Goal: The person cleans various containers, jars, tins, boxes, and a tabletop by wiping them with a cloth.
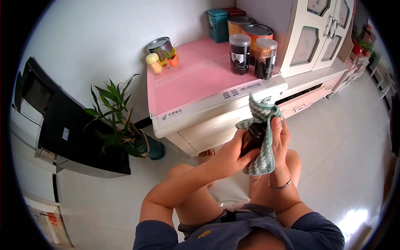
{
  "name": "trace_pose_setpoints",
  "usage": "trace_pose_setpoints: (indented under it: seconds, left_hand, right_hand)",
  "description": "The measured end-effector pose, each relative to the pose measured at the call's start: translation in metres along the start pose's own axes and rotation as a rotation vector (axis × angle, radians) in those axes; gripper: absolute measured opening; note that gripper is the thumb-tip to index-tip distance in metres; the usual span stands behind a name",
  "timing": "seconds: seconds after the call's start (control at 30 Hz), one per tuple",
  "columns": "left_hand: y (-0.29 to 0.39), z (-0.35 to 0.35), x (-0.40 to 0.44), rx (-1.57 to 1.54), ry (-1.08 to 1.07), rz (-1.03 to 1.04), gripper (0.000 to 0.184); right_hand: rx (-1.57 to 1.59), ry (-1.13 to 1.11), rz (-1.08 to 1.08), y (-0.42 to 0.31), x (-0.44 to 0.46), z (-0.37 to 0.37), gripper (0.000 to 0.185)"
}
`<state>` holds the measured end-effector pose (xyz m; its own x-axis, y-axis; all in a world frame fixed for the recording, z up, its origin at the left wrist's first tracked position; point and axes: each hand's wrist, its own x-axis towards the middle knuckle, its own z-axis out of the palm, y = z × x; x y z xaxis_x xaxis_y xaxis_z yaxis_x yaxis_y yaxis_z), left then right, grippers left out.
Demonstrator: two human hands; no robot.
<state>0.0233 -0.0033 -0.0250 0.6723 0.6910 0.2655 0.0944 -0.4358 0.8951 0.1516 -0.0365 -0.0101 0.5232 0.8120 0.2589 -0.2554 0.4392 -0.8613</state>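
Observation:
Both hands meet in front of the cabinet, above the knees. My left hand [233,154] is closed around a dark, glossy brown-black container [251,139], which looks like a jar or bottle; its exact kind is partly hidden. My right hand [280,139] grips a green-and-white striped knitted cloth [263,160] and presses it against the container's right side. Part of the cloth stands up above the fingers, and part hangs below them. The fingers of my right hand behind the cloth are mostly hidden.
A cabinet with a pink top [196,75] stands ahead. On it are two clear jars, one a dark-filled jar [239,56], several tins, a teal canister [217,26], a toothpick holder [154,63] and a small potted plant [172,60]. Left are a leafy plant [121,121] and a black appliance [79,129].

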Motion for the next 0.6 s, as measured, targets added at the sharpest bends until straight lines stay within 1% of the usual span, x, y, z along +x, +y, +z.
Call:
trace_pose_setpoints:
  seconds: [0.07, 0.1, 0.13, 0.2, 0.23, 0.27, 0.3, 0.33, 0.37, 0.4, 0.43, 0.47, 0.53, 0.57, 0.6]
  left_hand:
    - [-0.012, -0.001, 0.0, 0.017, -0.013, 0.004, 0.049]
    - [-0.014, -0.008, 0.003, 0.082, -0.001, 0.007, 0.049]
    - [-0.011, -0.015, 0.004, 0.078, 0.0, 0.005, 0.049]
    - [0.003, -0.027, 0.004, 0.307, -0.091, -0.098, 0.046]
    - [0.005, -0.029, 0.003, 0.292, -0.148, -0.118, 0.04]
    - [0.004, -0.03, 0.002, 0.288, -0.15, -0.121, 0.04]
    - [0.002, -0.032, 0.001, 0.321, -0.21, -0.068, 0.037]
    - [0.004, -0.034, 0.002, 0.354, -0.268, -0.015, 0.035]
    - [0.008, -0.036, 0.003, 0.373, -0.309, -0.106, 0.032]
    - [0.009, -0.037, 0.002, 0.375, -0.304, -0.109, 0.032]
    - [0.009, -0.037, 0.003, 0.348, -0.268, -0.1, 0.032]
    - [0.008, -0.037, 0.003, 0.323, -0.231, -0.089, 0.033]
    - [0.007, -0.036, 0.002, 0.317, -0.18, -0.065, 0.034]
    - [0.007, -0.036, 0.003, 0.205, -0.159, -0.131, 0.036]
    - [0.007, -0.035, 0.004, 0.094, -0.137, -0.195, 0.037]
  right_hand:
    - [-0.254, -0.192, 0.004, -0.012, 0.003, -0.002, 0.027]
    - [-0.397, -0.351, -0.027, -0.008, 0.011, -0.013, 0.025]
    - [-0.548, -0.458, -0.02, -0.024, 0.014, -0.008, 0.023]
    - [-0.779, -0.6, -0.225, -0.032, 0.021, -0.002, 0.021]
    - [-0.781, -0.599, -0.221, -0.035, 0.021, 0.003, 0.021]
    - [-0.852, -0.689, -0.293, -0.037, 0.02, 0.008, 0.021]
    - [-0.92, -0.78, -0.368, -0.038, 0.02, 0.011, 0.02]
    - [-0.919, -0.784, -0.365, -0.037, 0.02, 0.012, 0.02]
    - [-0.924, -0.754, -0.29, -0.036, 0.02, 0.013, 0.02]
    - [-0.928, -0.724, -0.217, -0.035, 0.022, 0.014, 0.021]
    - [-0.892, -0.741, -0.059, -0.037, 0.024, 0.013, 0.024]
    - [-0.888, -0.748, -0.063, -0.034, 0.027, 0.01, 0.024]
    - [-0.444, -0.67, 0.248, -0.021, 0.028, 0.003, 0.03]
    - [-0.399, -0.59, 0.154, -0.016, 0.024, 0.004, 0.038]
    - [-0.399, -0.596, 0.154, -0.013, 0.021, 0.003, 0.038]
